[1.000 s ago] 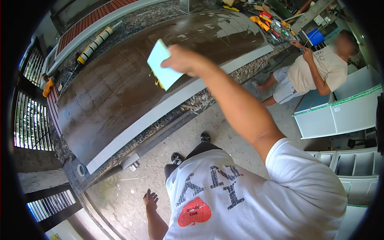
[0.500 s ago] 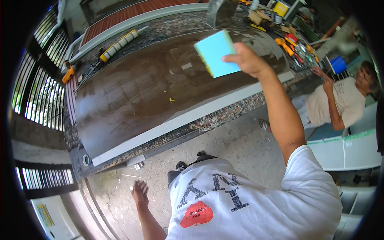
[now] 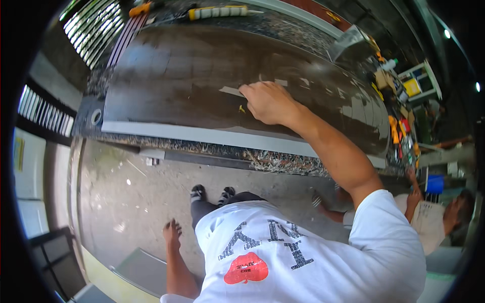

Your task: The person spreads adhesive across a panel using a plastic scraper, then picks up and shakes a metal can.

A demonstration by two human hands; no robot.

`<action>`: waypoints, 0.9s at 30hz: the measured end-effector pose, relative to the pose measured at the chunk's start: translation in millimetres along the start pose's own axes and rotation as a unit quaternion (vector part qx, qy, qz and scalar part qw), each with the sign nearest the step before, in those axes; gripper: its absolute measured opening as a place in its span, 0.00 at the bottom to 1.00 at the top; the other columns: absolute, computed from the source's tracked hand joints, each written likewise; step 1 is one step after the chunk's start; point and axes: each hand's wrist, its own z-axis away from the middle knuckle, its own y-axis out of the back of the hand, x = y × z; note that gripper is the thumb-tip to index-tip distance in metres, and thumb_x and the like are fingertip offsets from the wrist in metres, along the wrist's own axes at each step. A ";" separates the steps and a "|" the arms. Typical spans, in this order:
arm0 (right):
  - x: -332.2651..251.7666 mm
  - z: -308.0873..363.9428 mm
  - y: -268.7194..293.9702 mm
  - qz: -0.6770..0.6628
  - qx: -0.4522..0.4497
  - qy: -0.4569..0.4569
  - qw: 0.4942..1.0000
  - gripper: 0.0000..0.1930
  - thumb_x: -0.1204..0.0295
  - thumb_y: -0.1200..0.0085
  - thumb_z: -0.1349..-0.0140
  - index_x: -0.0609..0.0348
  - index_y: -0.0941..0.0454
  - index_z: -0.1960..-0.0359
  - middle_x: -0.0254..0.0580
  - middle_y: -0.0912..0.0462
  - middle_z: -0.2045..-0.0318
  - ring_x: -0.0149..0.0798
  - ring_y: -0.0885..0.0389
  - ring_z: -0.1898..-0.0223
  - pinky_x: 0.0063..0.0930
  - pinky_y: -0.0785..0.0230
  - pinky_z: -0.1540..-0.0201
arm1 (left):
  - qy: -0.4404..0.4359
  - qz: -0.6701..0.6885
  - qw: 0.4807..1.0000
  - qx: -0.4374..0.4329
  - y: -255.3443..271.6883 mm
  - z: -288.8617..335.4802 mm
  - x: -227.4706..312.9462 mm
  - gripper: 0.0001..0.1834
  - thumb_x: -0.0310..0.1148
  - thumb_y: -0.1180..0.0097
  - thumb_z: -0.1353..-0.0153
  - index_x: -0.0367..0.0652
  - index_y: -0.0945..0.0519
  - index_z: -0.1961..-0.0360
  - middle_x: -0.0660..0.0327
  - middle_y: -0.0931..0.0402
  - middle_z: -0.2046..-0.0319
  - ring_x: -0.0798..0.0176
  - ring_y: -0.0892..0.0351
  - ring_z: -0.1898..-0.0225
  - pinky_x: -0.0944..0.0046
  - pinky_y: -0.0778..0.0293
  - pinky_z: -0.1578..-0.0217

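My right hand [image 3: 268,102] is closed low over a wide panel [image 3: 166,70] coated with a wet-looking brown layer. A thin pale strip [image 3: 231,91] shows at its fingers, apparently the light-blue square spreader turned nearly edge-on; its blue face is hidden. A small yellow fleck [image 3: 241,108] lies on the coating just below the hand. Paler bare patches [image 3: 361,111] break the brown layer toward the panel's right end. My left hand [image 3: 172,231] hangs low beside my body, empty, its fingers loosely bent and apart.
A stone-speckled worktop [image 3: 283,30] carries the panel. A sealant gun with a cartridge [image 3: 222,12] lies behind it. Assorted tools [image 3: 401,134] and a metal box [image 3: 348,43] stand right and back. Another person [image 3: 429,217] is at the right, near a blue bucket [image 3: 435,183].
My right hand has come down to the panel, and the spreader's blue face has turned out of sight. The view has swung, shifting the panel upward. My left hand still hangs free.
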 end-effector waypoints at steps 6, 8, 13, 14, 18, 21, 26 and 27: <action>-12.8 28.5 -27.3 0.037 0.000 0.092 0.995 0.08 0.75 0.52 0.46 0.62 0.27 0.65 0.49 0.17 0.68 0.54 0.19 0.68 0.44 0.27 0.64 | 0.300 -0.062 0.941 0.147 77.0 55.3 -205.9 0.19 0.44 0.45 0.38 0.35 0.24 0.62 0.49 0.24 0.70 0.54 0.26 0.78 0.59 0.31 0.81; -3.4 43.3 -20.5 0.008 -0.007 0.138 0.990 0.10 0.75 0.51 0.46 0.62 0.26 0.62 0.48 0.16 0.66 0.52 0.19 0.68 0.43 0.27 0.65 | 0.290 -0.021 0.946 0.141 71.5 79.8 -224.5 0.19 0.44 0.45 0.38 0.35 0.25 0.61 0.48 0.24 0.69 0.53 0.25 0.77 0.58 0.31 0.81; 15.7 36.2 42.8 -0.101 -0.088 0.043 0.990 0.08 0.74 0.53 0.44 0.61 0.23 0.66 0.48 0.16 0.73 0.52 0.21 0.75 0.42 0.28 0.69 | 0.209 0.059 0.968 0.123 52.3 71.8 -234.7 0.19 0.45 0.47 0.36 0.40 0.25 0.56 0.52 0.24 0.68 0.56 0.25 0.76 0.60 0.29 0.76; 21.5 26.6 53.6 -0.157 -0.112 -0.030 0.981 0.09 0.74 0.53 0.45 0.61 0.22 0.66 0.49 0.17 0.73 0.53 0.22 0.75 0.42 0.30 0.70 | 0.176 0.087 0.974 0.111 52.1 66.0 -238.4 0.19 0.46 0.46 0.36 0.41 0.25 0.55 0.54 0.24 0.68 0.58 0.25 0.75 0.62 0.28 0.74; 63.6 10.3 34.0 -0.125 -0.026 -0.105 0.986 0.09 0.71 0.52 0.46 0.62 0.21 0.68 0.53 0.18 0.74 0.56 0.22 0.74 0.45 0.31 0.69 | 0.048 0.141 0.988 0.046 20.1 55.7 -147.2 0.18 0.47 0.45 0.36 0.43 0.25 0.56 0.59 0.25 0.67 0.65 0.26 0.71 0.66 0.30 0.72; 72.0 -0.7 12.2 -0.100 -0.022 -0.109 0.989 0.10 0.71 0.52 0.46 0.63 0.21 0.69 0.55 0.17 0.73 0.58 0.21 0.72 0.46 0.30 0.68 | -0.015 0.147 0.987 0.056 9.5 72.7 -127.9 0.18 0.47 0.44 0.36 0.44 0.25 0.57 0.61 0.25 0.67 0.66 0.26 0.71 0.67 0.30 0.72; 43.0 -17.3 -14.9 -0.053 -0.066 -0.116 0.990 0.11 0.71 0.52 0.46 0.66 0.21 0.68 0.58 0.16 0.68 0.62 0.19 0.66 0.48 0.29 0.64 | -0.026 0.175 0.982 0.063 20.3 85.1 -171.5 0.16 0.45 0.44 0.36 0.45 0.25 0.58 0.62 0.25 0.69 0.67 0.25 0.73 0.68 0.31 0.75; 37.6 -19.3 -16.3 -0.052 -0.067 -0.112 0.990 0.11 0.71 0.52 0.46 0.66 0.21 0.68 0.58 0.16 0.68 0.62 0.19 0.66 0.48 0.29 0.64 | -0.025 0.178 0.982 0.064 23.6 88.6 -191.6 0.16 0.45 0.44 0.36 0.45 0.25 0.58 0.62 0.25 0.69 0.67 0.25 0.73 0.68 0.31 0.75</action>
